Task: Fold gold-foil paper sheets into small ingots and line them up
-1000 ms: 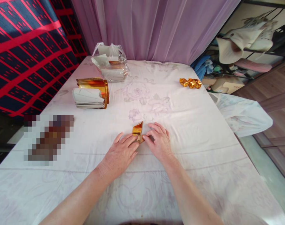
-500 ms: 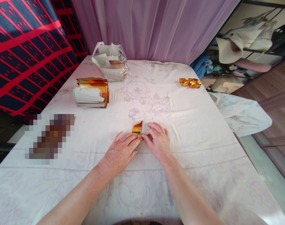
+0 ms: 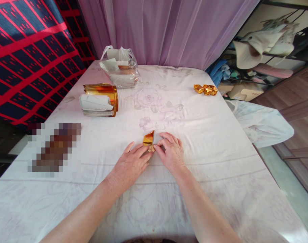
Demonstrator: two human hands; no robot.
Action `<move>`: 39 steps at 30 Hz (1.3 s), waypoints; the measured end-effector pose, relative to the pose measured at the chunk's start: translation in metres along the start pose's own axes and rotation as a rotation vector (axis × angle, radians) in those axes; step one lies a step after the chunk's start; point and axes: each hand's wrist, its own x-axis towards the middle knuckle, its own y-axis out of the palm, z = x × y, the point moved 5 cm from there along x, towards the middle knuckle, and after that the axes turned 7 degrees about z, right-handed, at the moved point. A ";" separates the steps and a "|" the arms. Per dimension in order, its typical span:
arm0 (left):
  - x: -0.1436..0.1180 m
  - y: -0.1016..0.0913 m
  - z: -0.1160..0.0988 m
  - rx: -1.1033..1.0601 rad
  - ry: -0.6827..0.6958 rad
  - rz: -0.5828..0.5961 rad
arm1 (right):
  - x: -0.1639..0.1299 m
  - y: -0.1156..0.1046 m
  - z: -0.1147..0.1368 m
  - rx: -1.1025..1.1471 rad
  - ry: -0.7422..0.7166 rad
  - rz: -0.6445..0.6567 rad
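Observation:
A small piece of folded gold foil paper (image 3: pixel 148 138) lies on the cloth in front of me, one pointed corner standing up at its far side. My left hand (image 3: pixel 132 161) rests palm down at its near left, fingers stretched out and tips pressing on the near fold. The thumb and index finger of my right hand (image 3: pixel 170 150) pinch the paper's near right edge, while its other fingers curl above the cloth. Fingertips hide part of the near fold.
A stack of gold and white paper sheets (image 3: pixel 98 104) stands at the left, with a clear plastic bag (image 3: pixel 122 72) of more paper behind it. Folded gold foil pieces (image 3: pixel 206 89) lie far right. A blurred patch (image 3: pixel 55 148) covers something left. The flowered tablecloth (image 3: pixel 207 141) spans the table.
My left fingertips have slid slightly down and off the near fold, so more of it shows. The right hand has barely moved.

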 end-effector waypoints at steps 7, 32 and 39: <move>0.000 0.001 0.000 0.017 0.005 -0.015 | 0.000 0.000 0.000 0.001 -0.002 0.004; 0.002 -0.001 -0.003 0.044 -0.008 0.008 | 0.001 0.001 -0.002 0.041 0.011 0.028; 0.002 -0.001 -0.003 0.050 -0.015 0.005 | 0.001 0.001 -0.002 0.046 0.007 0.036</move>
